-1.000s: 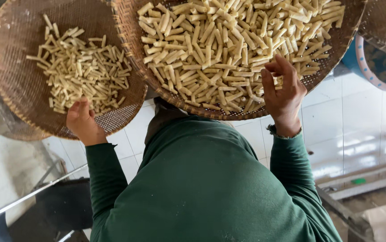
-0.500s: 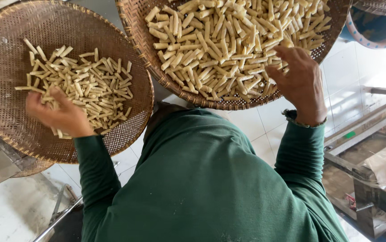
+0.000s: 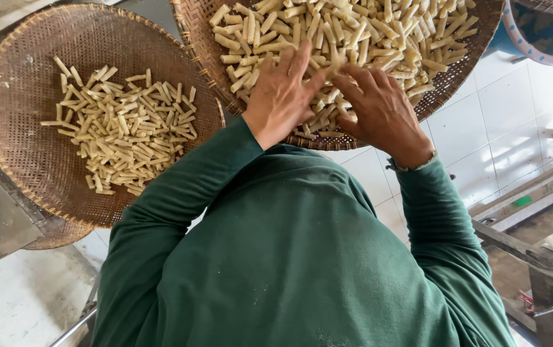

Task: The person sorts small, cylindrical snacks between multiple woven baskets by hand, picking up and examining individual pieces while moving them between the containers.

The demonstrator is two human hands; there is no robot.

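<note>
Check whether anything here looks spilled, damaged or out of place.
Nothing stands out. The sticks lie inside both baskets, none on the floor, and both hands rest in the right basket.

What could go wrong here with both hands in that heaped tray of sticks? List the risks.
1. The left hand and right hand press into the pale sticks near the woven tray's near rim; pieces could be pushed over it onto the tiled floor.
2. Pressure from the fingers might snap sticks.
3. The second tray overlaps another one's edge and might tip if bumped.
</note>
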